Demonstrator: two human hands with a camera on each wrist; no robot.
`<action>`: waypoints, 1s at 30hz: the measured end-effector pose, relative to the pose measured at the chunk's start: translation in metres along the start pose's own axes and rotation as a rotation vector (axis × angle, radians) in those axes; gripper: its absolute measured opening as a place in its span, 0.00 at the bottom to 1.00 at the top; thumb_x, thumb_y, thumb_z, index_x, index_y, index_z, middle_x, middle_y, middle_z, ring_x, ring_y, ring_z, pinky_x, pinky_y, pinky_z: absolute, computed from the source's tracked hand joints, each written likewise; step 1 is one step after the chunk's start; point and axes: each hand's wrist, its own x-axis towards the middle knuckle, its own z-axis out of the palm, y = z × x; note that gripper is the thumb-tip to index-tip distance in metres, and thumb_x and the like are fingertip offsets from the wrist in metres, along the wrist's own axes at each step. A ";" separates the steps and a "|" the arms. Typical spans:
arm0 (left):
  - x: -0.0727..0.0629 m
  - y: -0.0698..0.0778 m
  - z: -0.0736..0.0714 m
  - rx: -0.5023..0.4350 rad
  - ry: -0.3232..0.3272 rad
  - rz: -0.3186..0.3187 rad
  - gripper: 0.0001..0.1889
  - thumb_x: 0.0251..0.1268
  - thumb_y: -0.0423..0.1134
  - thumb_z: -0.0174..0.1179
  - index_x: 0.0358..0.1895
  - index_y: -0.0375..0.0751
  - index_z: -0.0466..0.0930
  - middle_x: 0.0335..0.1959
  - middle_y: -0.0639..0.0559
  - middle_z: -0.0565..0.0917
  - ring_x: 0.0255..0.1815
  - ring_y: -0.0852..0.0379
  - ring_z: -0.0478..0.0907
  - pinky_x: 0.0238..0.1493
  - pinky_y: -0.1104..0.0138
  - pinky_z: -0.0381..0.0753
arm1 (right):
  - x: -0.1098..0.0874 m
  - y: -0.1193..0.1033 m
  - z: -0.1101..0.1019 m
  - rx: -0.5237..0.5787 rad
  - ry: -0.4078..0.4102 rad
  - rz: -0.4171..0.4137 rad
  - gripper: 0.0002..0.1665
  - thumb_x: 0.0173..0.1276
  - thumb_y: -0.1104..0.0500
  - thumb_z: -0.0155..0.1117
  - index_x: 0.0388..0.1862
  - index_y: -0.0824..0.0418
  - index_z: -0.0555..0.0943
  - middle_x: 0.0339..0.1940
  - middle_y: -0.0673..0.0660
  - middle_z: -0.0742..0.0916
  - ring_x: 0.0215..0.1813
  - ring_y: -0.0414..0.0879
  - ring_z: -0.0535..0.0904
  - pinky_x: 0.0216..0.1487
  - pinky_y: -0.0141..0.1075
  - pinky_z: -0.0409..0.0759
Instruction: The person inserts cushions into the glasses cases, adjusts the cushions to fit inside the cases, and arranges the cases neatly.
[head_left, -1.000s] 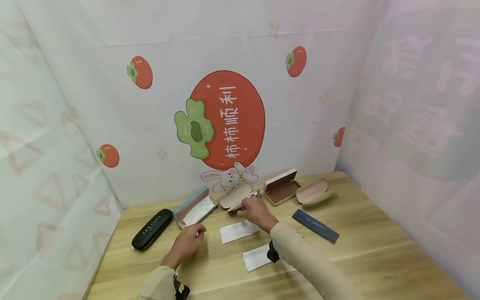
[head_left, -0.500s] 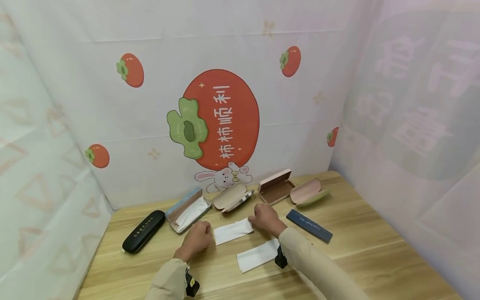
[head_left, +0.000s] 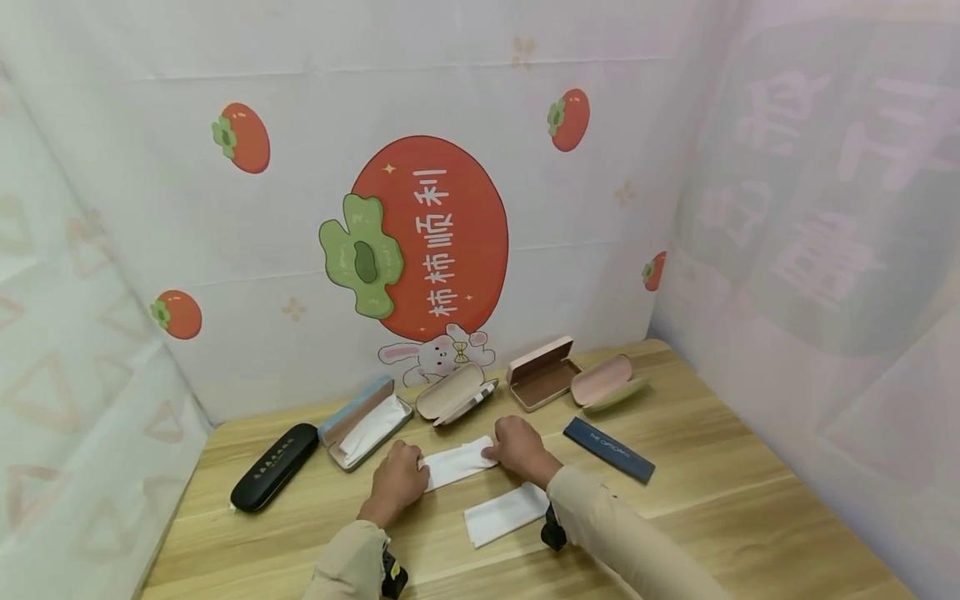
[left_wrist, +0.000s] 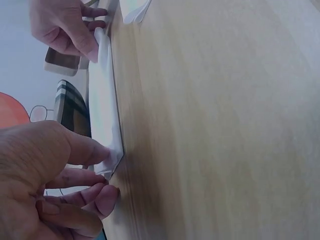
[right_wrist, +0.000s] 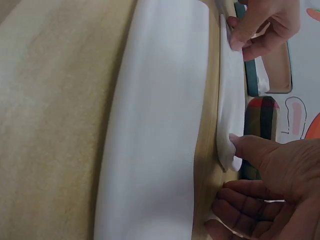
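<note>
A folded white cloth [head_left: 457,463] lies across the wooden table between both hands. My left hand [head_left: 401,477] pinches its left end, the thumb laid on top in the left wrist view. At the right end, my right hand [head_left: 519,450] holds the cloth, with its thumb [right_wrist: 245,146] on the edge and the other fingers spread below. Nearer the body lies a second folded white cloth [head_left: 506,515], partly behind the right sleeve. Just beyond the held cloth stands an open glasses case [head_left: 452,393] with a beige lining and plaid outside.
A closed black glasses case [head_left: 276,467] lies at the left. Beside it, an open blue case [head_left: 358,410] contains a white cloth [head_left: 375,427]. Toward the back right are an open brown-lined case [head_left: 546,379], a pink-lined green case [head_left: 607,383] and a navy lettered strip [head_left: 609,450].
The right hand has come back from the plaid case to the white cloth's right end. My left hand has moved from beside the blue case to its left end. The head view has shifted slightly.
</note>
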 end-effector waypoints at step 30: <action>-0.006 0.001 0.007 -0.082 0.003 -0.011 0.03 0.66 0.31 0.62 0.39 0.36 0.83 0.36 0.45 0.83 0.31 0.52 0.79 0.32 0.57 0.80 | -0.001 -0.002 0.003 0.182 -0.057 0.073 0.34 0.61 0.65 0.73 0.10 0.50 0.58 0.12 0.44 0.55 0.18 0.39 0.50 0.23 0.32 0.50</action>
